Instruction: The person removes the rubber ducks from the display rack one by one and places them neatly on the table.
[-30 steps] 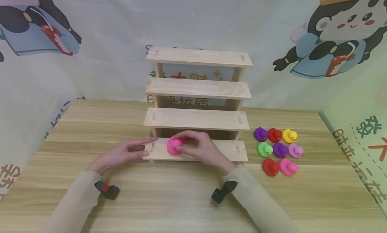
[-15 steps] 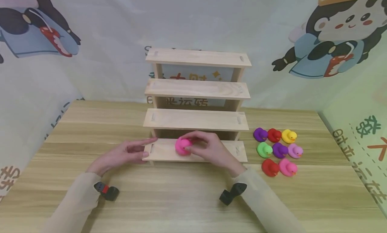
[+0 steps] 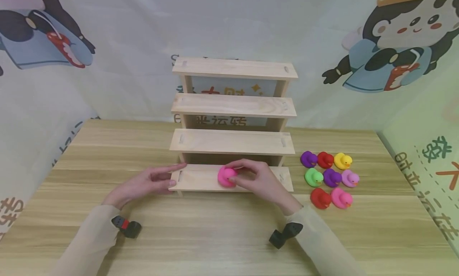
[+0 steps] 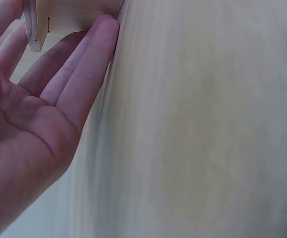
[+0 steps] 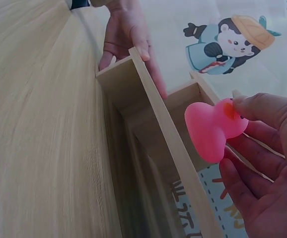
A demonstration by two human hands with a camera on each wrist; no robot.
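A bright pink rubber duck [image 3: 226, 177] is at the bottom step of a wooden tiered shelf [image 3: 232, 141], a little right of the step's middle. My right hand [image 3: 263, 182] pinches it between thumb and fingers from the right side. In the right wrist view the pink duck [image 5: 210, 128] shows its orange beak by the thumb; whether it touches the board is hard to tell. At the bottom step's left end, my left hand [image 3: 147, 183] rests with fairly straight fingers against the wood. The left wrist view shows those fingers [image 4: 86, 74] extended along the shelf's side.
Right of the shelf, several rubber ducks sit in rows on the wood-grain table [image 3: 215, 236], among them a yellow duck [image 3: 343, 161], a green duck [image 3: 314, 177] and a red duck [image 3: 320, 198]. A printed cloth [image 3: 136, 69] hangs behind.
My right hand has moved right along the bottom step, and the pink duck has come with it. The left hand stays at the step's left end.
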